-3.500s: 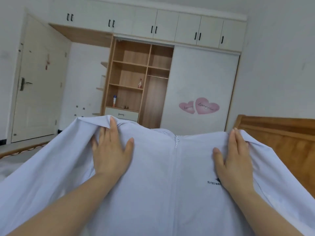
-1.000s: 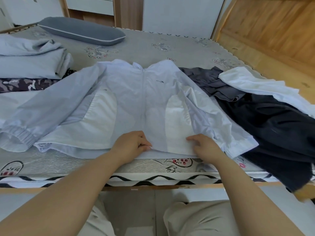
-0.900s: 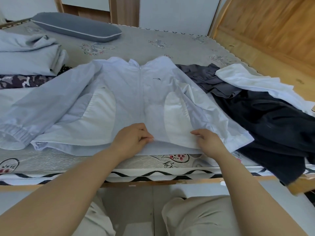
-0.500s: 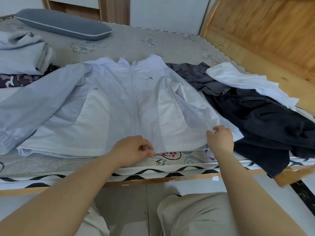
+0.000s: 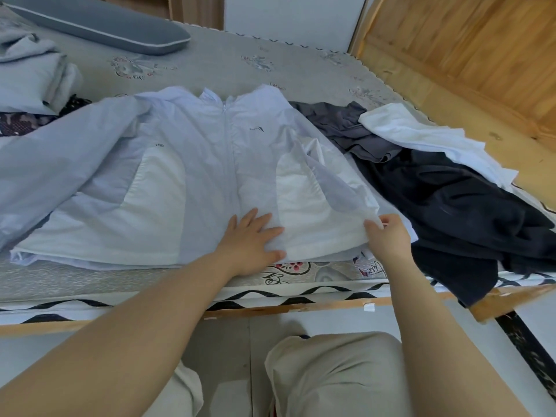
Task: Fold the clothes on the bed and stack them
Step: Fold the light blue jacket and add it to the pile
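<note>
Jacket (image 5: 186, 164) under left hand (image 5: 251, 242); right hand (image 5: 388, 236) seemingly pinching it.

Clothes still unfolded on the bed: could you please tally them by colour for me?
Pale blue jacket: 1
Grey garment: 1
White garment: 1
Black garment: 1
Total: 4

Thin, faintly glossy cloth jacket (image 5: 192, 164) on matt woven mattress (image 5: 228, 64); varnished wood headboard (image 5: 469, 46).

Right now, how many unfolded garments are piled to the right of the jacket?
3: a grey one nearest the collar, a white one by the headboard, a dark one at the bed edge. More may lie underneath.
</note>
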